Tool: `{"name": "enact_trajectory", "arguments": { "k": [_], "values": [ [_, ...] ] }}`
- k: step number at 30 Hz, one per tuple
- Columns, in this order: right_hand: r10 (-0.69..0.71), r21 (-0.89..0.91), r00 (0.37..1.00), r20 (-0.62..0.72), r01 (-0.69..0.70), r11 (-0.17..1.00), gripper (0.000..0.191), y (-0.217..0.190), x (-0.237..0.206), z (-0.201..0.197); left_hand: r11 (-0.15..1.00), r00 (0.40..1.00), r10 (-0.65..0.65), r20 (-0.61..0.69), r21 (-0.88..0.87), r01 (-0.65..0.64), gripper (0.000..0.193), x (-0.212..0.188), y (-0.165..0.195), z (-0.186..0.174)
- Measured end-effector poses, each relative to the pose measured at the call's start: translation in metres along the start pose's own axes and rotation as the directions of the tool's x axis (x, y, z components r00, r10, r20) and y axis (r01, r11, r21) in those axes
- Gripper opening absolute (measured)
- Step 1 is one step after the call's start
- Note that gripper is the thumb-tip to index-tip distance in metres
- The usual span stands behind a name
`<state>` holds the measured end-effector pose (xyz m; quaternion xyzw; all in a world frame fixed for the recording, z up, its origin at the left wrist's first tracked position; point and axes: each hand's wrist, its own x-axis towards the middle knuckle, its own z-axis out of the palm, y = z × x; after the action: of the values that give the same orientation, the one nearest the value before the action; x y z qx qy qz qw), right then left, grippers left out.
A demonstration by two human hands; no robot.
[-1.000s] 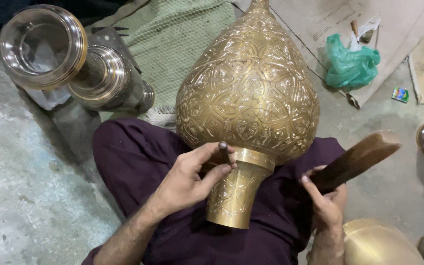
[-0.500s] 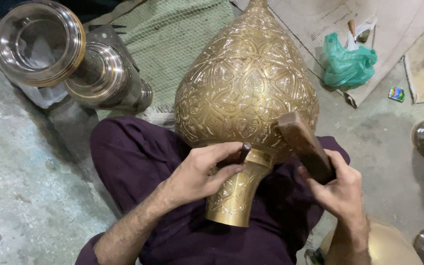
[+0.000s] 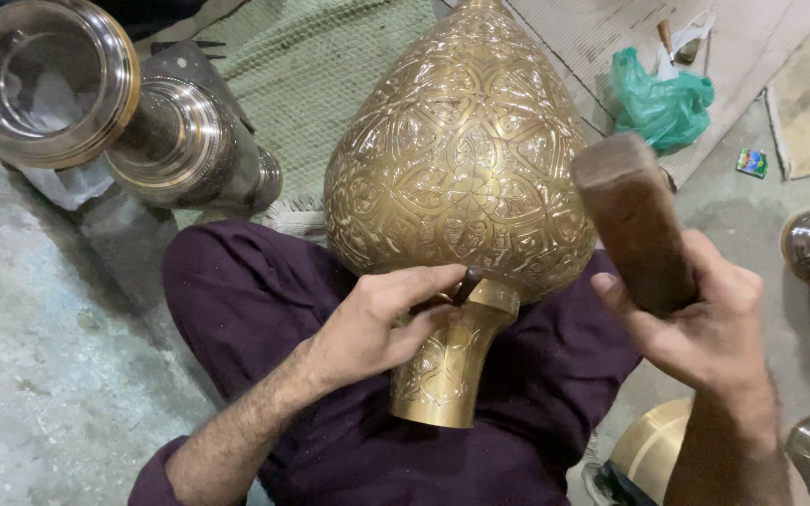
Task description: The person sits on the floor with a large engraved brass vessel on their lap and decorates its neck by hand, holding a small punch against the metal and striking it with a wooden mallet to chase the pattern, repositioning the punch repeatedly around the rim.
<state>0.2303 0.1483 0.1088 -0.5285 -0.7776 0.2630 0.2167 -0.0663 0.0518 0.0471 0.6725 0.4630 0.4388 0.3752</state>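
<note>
Left hand (image 3: pixel 377 323) pinches a small chisel (image 3: pixel 466 283) against the engraved brass vessel (image 3: pixel 461 178); right hand (image 3: pixel 696 319) grips a wooden mallet (image 3: pixel 632 220). Risk: a glancing blow skids the chisel, scarring the pattern or striking fingers.

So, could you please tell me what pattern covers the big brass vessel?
Engraved floral and star motifs all over the golden brass vessel, clearest in the head view.

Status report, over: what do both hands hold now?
Left hand pinches small chisel at brass vessel neck. Right hand grips wooden mallet, raised. Nothing between.
</note>
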Motion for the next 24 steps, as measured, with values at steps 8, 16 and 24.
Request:
{"name": "enact_trajectory", "arguments": {
  "k": [8,16,24],
  "values": [
    [-0.194,-0.225,0.955,0.223,0.244,0.943,0.042,-0.028,0.026,-0.023,0.991,0.994,-0.081,0.079,-0.105,0.089,0.041,0.004,0.001,0.001],
    [-0.148,-0.075,0.971,0.185,0.165,0.984,0.039,-0.017,0.021,-0.008,0.997,0.995,-0.025,0.099,-0.069,0.032,0.045,0.013,0.007,-0.003],
    [-0.176,-0.211,0.973,0.152,0.206,0.956,0.039,0.009,0.004,-0.001,1.000,0.978,0.001,0.210,-0.030,0.006,0.043,0.024,0.014,-0.008]
  ]
}}
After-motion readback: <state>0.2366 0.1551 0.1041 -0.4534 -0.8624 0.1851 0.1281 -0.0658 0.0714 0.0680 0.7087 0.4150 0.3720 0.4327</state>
